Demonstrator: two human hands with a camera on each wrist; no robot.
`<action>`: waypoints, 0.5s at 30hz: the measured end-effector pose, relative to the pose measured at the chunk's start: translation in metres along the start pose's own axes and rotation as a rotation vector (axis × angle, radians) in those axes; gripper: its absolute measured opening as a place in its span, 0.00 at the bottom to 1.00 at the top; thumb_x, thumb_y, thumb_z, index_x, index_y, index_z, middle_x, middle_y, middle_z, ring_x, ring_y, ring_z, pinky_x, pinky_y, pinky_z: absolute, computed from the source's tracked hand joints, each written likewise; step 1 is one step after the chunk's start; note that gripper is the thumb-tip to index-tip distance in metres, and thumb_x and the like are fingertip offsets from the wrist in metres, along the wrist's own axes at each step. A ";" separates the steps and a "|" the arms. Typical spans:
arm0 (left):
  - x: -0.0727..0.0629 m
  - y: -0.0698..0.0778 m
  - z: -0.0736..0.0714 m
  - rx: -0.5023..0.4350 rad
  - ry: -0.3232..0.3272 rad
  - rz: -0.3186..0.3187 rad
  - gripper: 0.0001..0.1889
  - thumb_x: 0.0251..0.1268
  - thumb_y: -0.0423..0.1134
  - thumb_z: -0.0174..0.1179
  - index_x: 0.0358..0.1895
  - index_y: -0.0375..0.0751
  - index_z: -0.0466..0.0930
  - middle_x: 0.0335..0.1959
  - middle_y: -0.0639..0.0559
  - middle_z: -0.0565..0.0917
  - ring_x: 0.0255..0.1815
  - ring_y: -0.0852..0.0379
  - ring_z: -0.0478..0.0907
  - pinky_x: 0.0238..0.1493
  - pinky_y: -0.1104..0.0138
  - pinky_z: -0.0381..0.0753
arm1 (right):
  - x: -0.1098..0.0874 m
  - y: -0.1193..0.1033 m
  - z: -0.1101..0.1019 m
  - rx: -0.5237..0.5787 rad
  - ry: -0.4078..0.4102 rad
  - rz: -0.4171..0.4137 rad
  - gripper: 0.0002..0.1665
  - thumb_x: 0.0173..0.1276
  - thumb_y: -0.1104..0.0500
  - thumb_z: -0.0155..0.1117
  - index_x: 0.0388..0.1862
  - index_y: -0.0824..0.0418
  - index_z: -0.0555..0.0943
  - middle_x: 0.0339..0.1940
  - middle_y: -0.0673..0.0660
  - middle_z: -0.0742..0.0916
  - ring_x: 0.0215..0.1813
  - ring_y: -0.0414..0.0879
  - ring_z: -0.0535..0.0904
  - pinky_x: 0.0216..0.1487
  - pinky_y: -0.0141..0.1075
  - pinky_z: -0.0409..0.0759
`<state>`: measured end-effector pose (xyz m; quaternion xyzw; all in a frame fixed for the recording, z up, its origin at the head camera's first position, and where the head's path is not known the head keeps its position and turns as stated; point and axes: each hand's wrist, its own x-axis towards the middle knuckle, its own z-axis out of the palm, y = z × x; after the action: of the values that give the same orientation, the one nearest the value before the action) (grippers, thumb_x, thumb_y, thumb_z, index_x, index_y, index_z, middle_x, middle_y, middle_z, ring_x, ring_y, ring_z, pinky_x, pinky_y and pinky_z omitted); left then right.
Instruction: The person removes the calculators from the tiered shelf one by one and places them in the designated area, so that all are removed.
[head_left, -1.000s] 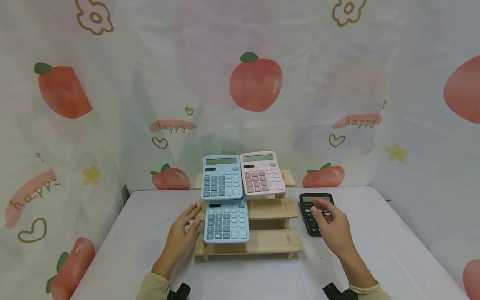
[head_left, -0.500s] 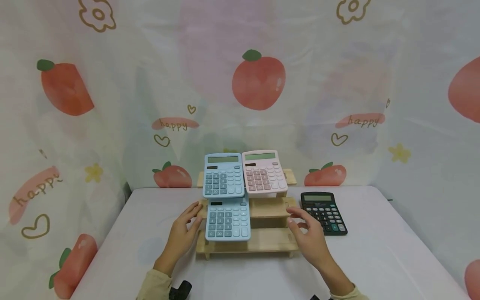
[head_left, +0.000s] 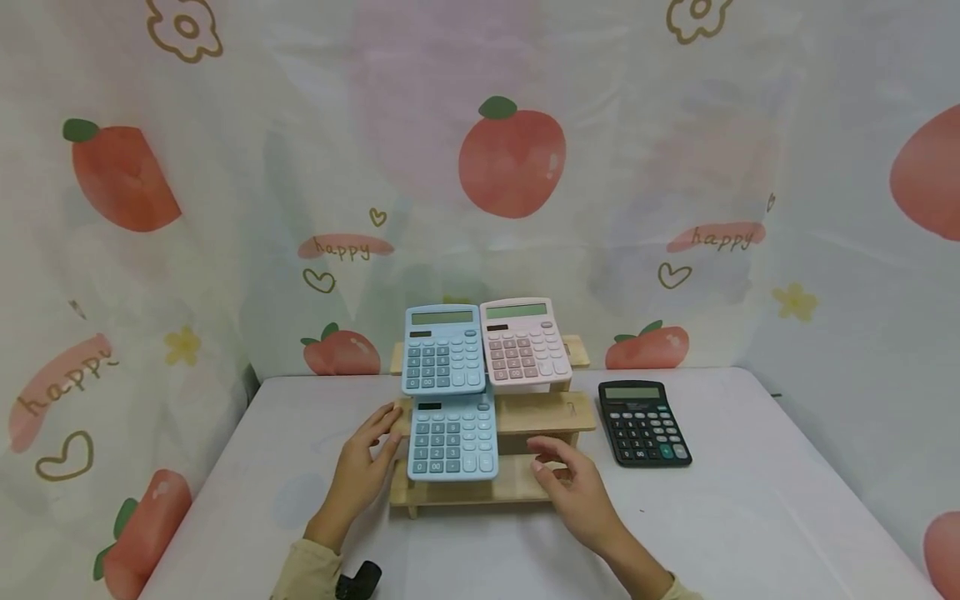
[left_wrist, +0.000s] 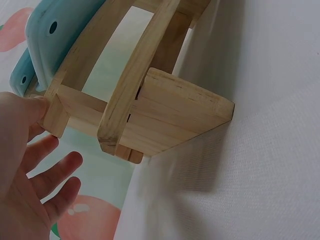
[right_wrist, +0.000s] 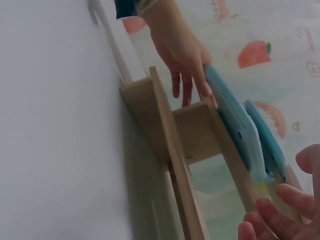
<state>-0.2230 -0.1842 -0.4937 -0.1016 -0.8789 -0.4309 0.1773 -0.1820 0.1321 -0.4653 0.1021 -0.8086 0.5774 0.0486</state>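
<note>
A three-tier wooden shelf (head_left: 540, 414) stands on the table. Leaning on it are an upper blue calculator (head_left: 444, 350), a pink calculator (head_left: 526, 342) beside it, and a lower blue calculator (head_left: 453, 439). My left hand (head_left: 358, 471) holds the left end of the middle tier; in the left wrist view, the thumb and forefinger of that hand (left_wrist: 22, 150) pinch the plank's end while the other fingers spread below. My right hand (head_left: 581, 497), fingers loosely bent and holding nothing, hovers before the lower tier's right part. The right wrist view shows its fingers (right_wrist: 272, 217) apart from the calculators.
A black calculator (head_left: 645, 423) lies on the white-covered table (head_left: 757, 492), right of the shelf. A fruit-patterned cloth (head_left: 630, 167) hangs behind and along the sides. A black strap piece (head_left: 360, 581) shows at the left wrist.
My right hand has moved left from over the black calculator to in front of the shelf, uncovering that calculator. The left hand stays at the shelf's end.
</note>
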 end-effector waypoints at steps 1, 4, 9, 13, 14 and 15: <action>0.000 0.000 0.000 0.001 0.001 0.000 0.24 0.76 0.44 0.57 0.71 0.41 0.73 0.74 0.42 0.72 0.68 0.43 0.77 0.58 0.45 0.81 | -0.001 0.000 0.003 0.012 -0.010 0.010 0.18 0.74 0.64 0.61 0.61 0.64 0.80 0.57 0.60 0.86 0.55 0.50 0.79 0.52 0.31 0.80; 0.000 0.000 0.000 0.002 0.000 -0.004 0.24 0.76 0.44 0.57 0.71 0.41 0.73 0.75 0.43 0.72 0.68 0.44 0.77 0.58 0.46 0.81 | -0.003 0.000 0.009 0.046 -0.042 0.023 0.19 0.73 0.66 0.61 0.61 0.64 0.79 0.58 0.61 0.85 0.55 0.49 0.79 0.52 0.30 0.81; 0.000 0.000 -0.001 0.000 -0.008 -0.015 0.25 0.77 0.44 0.57 0.72 0.41 0.73 0.75 0.45 0.72 0.69 0.44 0.76 0.59 0.46 0.80 | -0.008 0.004 0.018 0.066 -0.090 -0.012 0.21 0.71 0.67 0.62 0.63 0.64 0.78 0.58 0.65 0.84 0.54 0.53 0.80 0.51 0.30 0.83; 0.000 0.000 -0.001 -0.013 -0.010 -0.011 0.25 0.77 0.44 0.57 0.71 0.40 0.73 0.75 0.43 0.71 0.70 0.42 0.75 0.59 0.45 0.80 | -0.011 0.009 0.023 0.033 -0.131 -0.070 0.26 0.72 0.65 0.62 0.68 0.62 0.75 0.58 0.65 0.84 0.52 0.53 0.81 0.50 0.31 0.82; 0.000 0.000 -0.001 -0.017 -0.012 -0.011 0.25 0.77 0.44 0.57 0.71 0.40 0.73 0.75 0.43 0.71 0.70 0.42 0.75 0.59 0.45 0.80 | -0.011 0.009 0.024 0.031 -0.142 -0.083 0.27 0.72 0.65 0.62 0.70 0.61 0.74 0.59 0.65 0.84 0.52 0.53 0.81 0.50 0.31 0.82; 0.000 0.000 -0.001 -0.021 -0.012 -0.009 0.25 0.77 0.44 0.57 0.71 0.40 0.73 0.75 0.42 0.71 0.70 0.42 0.75 0.59 0.45 0.80 | -0.012 0.010 0.024 0.025 -0.152 -0.100 0.29 0.72 0.65 0.62 0.71 0.61 0.73 0.60 0.65 0.84 0.52 0.53 0.81 0.49 0.32 0.82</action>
<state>-0.2228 -0.1844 -0.4929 -0.1020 -0.8759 -0.4401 0.1692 -0.1718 0.1137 -0.4852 0.1863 -0.7965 0.5750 0.0145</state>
